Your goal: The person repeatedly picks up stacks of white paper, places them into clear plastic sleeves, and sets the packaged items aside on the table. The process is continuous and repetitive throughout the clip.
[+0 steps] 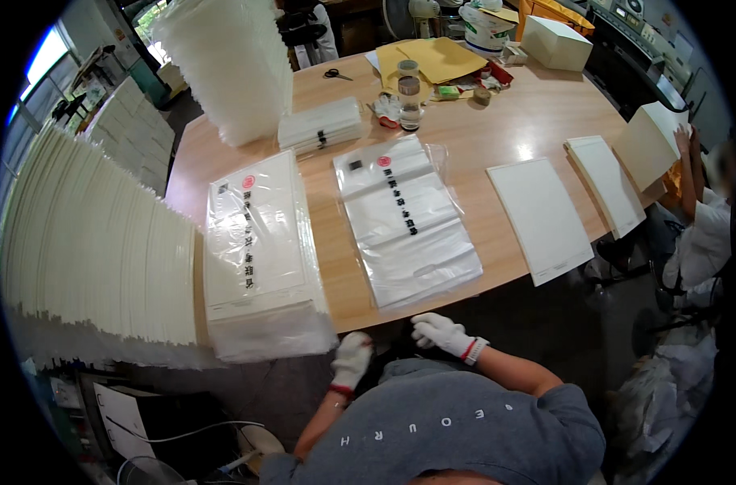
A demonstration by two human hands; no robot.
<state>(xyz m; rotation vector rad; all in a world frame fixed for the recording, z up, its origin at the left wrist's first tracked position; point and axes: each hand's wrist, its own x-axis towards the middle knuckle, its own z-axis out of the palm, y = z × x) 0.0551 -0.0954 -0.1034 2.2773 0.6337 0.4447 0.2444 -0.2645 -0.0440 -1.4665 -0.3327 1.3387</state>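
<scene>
My left hand point(352, 358), in a white knit glove with a red cuff, is just off the table's near edge, fingers curled in. It is nearest the corner of a bagged paper stack. My right hand point(439, 333), gloved alike, hangs beyond the same edge with its fingers loosely curled. Nothing shows in either hand. Ahead of them lies a pile of clear printed plastic bags point(408, 222). To its left is the stack of white sheets in clear printed bags point(255, 234). A white paper block point(542, 218) lies to the right.
Tall bagged stacks point(101, 242) line the left side, with another point(227, 69) at the back left. Folded bags point(319, 125), scissors point(333, 74), a water bottle point(409, 95) and yellow envelopes point(441, 61) lie farther back. A co-worker's hands point(687, 141) touch a paper block at the right.
</scene>
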